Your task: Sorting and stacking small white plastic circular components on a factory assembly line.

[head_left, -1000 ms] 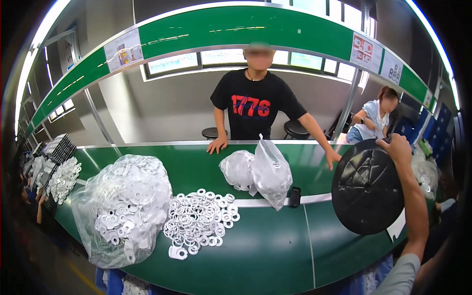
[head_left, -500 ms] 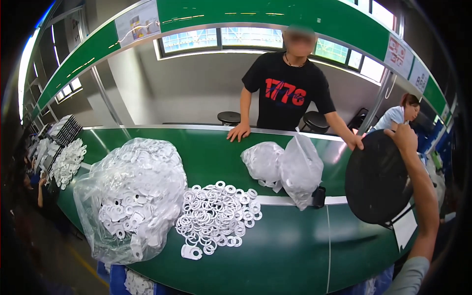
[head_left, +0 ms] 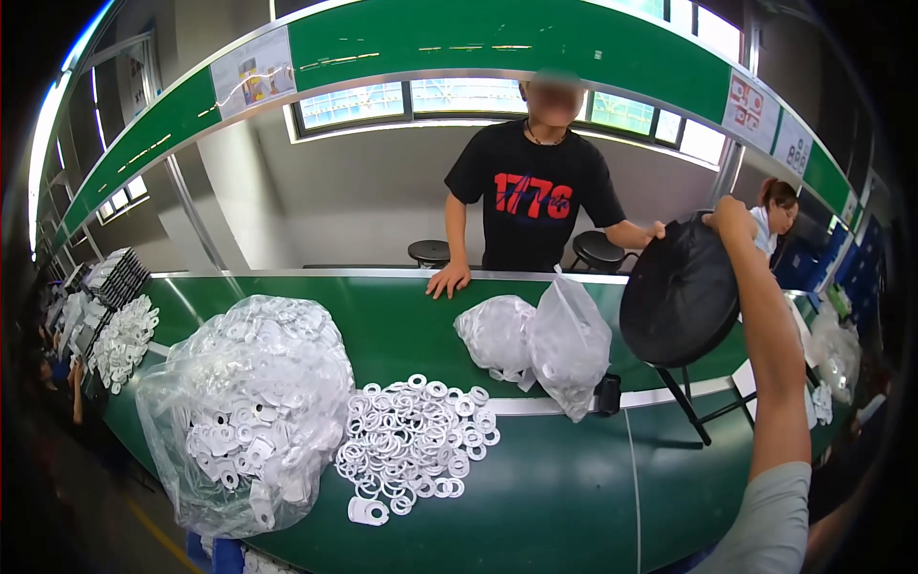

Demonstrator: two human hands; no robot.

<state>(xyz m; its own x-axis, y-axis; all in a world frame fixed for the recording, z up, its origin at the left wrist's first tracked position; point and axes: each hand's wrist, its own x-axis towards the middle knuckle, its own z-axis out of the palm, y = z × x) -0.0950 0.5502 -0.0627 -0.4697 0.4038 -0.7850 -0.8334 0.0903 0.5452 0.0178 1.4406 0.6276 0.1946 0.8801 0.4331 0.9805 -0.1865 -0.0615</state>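
My right arm reaches up and forward along the right side, and my right hand (head_left: 732, 220) is closed on the rim of a black round stool (head_left: 677, 298). The stool is tilted over the green table, its padded seat toward me and its dark metal legs pointing down and right. A co-worker's hand (head_left: 646, 235) across the table also holds the stool, at its upper left edge. My left hand is out of view.
A large clear bag (head_left: 244, 402) of white flat parts lies on the green table (head_left: 555, 478). Beside it spreads a pile of white rings (head_left: 411, 440). Two smaller filled bags (head_left: 571, 340) stand farther back, near a small black object (head_left: 607, 393). Another stool (head_left: 598, 251) is behind the table.
The stool has risen and moved away from me toward the co-worker, so its legs now show. My right hand has gone along with it. The view has shifted slightly.
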